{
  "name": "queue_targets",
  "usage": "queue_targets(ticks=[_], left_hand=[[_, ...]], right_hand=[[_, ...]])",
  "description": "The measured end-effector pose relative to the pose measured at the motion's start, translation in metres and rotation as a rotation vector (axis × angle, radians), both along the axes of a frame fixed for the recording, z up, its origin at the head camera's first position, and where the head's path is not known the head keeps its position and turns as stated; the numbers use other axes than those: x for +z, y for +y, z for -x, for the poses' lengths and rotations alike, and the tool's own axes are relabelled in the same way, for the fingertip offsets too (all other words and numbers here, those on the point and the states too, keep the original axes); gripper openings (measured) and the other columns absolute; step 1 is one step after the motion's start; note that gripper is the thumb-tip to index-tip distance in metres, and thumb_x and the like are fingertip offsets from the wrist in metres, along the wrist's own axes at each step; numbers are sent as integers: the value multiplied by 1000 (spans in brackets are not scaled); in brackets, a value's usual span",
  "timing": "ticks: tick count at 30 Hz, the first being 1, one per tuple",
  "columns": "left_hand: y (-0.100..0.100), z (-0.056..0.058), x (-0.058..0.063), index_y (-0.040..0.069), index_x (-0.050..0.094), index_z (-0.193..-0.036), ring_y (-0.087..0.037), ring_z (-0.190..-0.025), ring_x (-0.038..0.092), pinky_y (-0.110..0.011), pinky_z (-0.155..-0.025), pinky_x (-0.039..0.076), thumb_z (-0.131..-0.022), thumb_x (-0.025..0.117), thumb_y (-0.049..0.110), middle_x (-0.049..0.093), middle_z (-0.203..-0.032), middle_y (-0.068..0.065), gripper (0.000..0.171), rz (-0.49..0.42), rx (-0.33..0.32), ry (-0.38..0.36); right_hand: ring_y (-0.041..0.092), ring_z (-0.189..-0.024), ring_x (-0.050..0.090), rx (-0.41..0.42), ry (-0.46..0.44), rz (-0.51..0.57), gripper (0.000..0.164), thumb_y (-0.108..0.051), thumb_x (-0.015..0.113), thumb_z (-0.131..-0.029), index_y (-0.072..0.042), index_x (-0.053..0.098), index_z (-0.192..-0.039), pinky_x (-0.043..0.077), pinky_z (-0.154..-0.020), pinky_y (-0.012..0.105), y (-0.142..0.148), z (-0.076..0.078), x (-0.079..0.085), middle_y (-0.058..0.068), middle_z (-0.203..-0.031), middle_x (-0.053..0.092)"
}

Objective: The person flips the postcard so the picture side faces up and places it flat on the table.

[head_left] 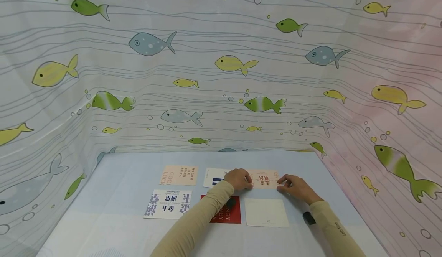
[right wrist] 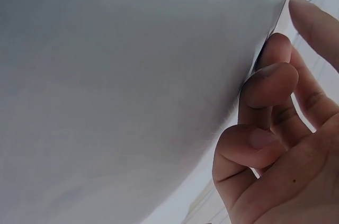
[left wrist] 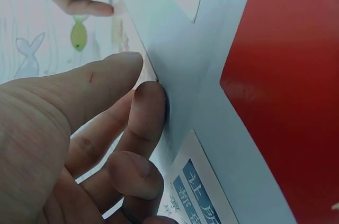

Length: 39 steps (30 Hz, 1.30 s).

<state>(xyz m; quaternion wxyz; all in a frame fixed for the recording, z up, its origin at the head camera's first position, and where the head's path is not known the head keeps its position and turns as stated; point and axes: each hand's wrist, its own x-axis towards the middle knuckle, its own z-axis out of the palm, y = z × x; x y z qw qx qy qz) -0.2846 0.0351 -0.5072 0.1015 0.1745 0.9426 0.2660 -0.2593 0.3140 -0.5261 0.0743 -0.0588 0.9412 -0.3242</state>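
A pale pink card [head_left: 264, 178] with red characters lies in the back row, between my two hands. At its left edge my left hand [head_left: 238, 179] pinches it with thumb and forefinger; in the left wrist view the thumb [left wrist: 119, 68] lies along the card's edge and the other fingers are curled. My right hand [head_left: 297, 188] holds the opposite edge, its fingers [right wrist: 270, 83] bent close to the table surface. Partly covered by my left hand is a white card [head_left: 211, 176] with a blue block. Below my left wrist a red card [head_left: 231, 213] is partly hidden by the sleeve.
A cream card [head_left: 266, 213] lies in front of the pink one. To the left are a peach card [head_left: 179, 175] and a white card with blue-purple characters [head_left: 169, 204]. The white table [head_left: 114, 207] is enclosed by a fish-patterned curtain [head_left: 207, 69] at the back and sides.
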Motion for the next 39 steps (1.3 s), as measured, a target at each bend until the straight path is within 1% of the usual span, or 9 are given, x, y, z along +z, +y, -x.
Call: queue_targets(ticks=[4,8,12,16,22,27,32,36,39], left_hand=[[0,0,-1,20,77,-94,-9,-67,52,-28,-60,42,-88,80,34,65,-79,9,15,2,-6,15],[0,0,-2,21,77,-93,-8,-63,51,-26,-56,40,-91,75,38,62,-75,11,17,-3,-15,28],[-1,1,-4,22,77,-94,-7,-60,50,-25,-54,39,-92,73,41,60,-71,11,20,-14,-14,26],[-3,2,-5,23,76,-97,-7,-63,52,-26,-56,41,-93,72,43,63,-77,11,21,-35,-4,34],[-6,0,-2,24,76,-98,-6,-69,54,-27,-62,44,-92,71,44,68,-88,10,21,-53,-5,71],[-10,-5,3,23,76,-99,-5,-70,55,-26,-63,45,-92,70,43,68,-87,12,22,-67,-25,102],[-14,-10,5,22,76,-99,-4,-68,54,-25,-62,44,-93,70,42,66,-83,15,22,-67,-52,149],[-16,-18,8,21,77,-99,-4,-67,52,-24,-61,43,-92,71,41,65,-80,15,22,-79,-61,164],[-17,-25,10,20,77,-101,-4,-67,52,-23,-62,44,-92,72,40,64,-79,15,23,-89,-81,176]], right_hand=[[20,-78,51,11,-2,8,28,-28,78,-90,-12,70,-111,43,-68,36,1,0,0,2,-86,58],[19,-78,52,26,-2,7,29,-30,78,-91,-13,71,-112,43,-68,35,3,1,0,1,-88,60],[18,-80,54,40,20,0,27,-30,78,-91,-13,71,-111,45,-68,35,4,2,1,0,-89,62],[18,-82,56,29,29,2,26,-30,78,-90,-15,71,-111,47,-68,35,4,2,1,-1,-91,64],[17,-81,58,21,31,12,28,-31,78,-91,-16,71,-113,49,-68,35,2,-1,1,0,-93,65],[17,-79,58,20,42,21,29,-31,77,-91,-15,71,-115,48,-69,35,0,-3,3,-1,-94,65],[17,-76,57,18,41,41,30,-30,76,-93,-13,70,-116,48,-66,34,-4,-8,7,-1,-93,65],[17,-74,56,14,37,45,32,-32,76,-93,-13,69,-118,47,-64,32,-6,-12,9,-2,-93,65],[18,-73,56,12,46,47,32,-31,76,-92,-13,69,-119,46,-62,31,-7,-16,11,-2,-92,64]])
